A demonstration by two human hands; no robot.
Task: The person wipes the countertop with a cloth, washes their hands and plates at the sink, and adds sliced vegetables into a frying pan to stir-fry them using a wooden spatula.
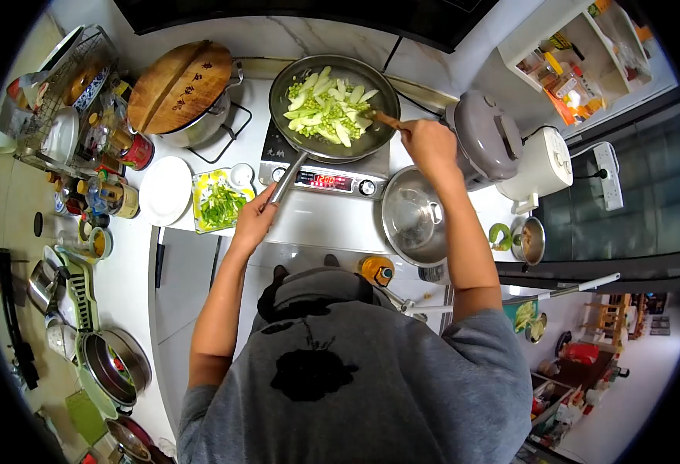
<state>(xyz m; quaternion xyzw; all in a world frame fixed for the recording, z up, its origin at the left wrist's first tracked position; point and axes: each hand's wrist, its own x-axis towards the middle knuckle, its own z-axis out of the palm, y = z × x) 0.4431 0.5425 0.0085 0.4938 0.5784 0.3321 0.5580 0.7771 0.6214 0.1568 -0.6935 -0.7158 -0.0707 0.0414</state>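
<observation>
A frying pan (pixel 282 73) sits on an induction cooker (pixel 386 166) with a lit red display. Pale green vegetable slices (pixel 331 104) and small green pieces lie heaped in it. My left hand (pixel 255 220) is wrapped round the pan's metal handle. In my right hand (pixel 431 147) is a wooden spatula (pixel 386 119); its far end reaches into the vegetables at the pan's right side, and its tip is hidden among them. To the left of the handle is a patterned tray (pixel 201 216) holding chopped greens (pixel 222 205) and a small white dish (pixel 241 175).
A metal bowl (pixel 413 209) stands under my right forearm, beside a grey cooker (pixel 483 139). At the left are a pot with a wooden lid (pixel 181 85), a white plate (pixel 165 191) and several bottles (pixel 108 197). An oil bottle (pixel 376 271) is below the counter edge.
</observation>
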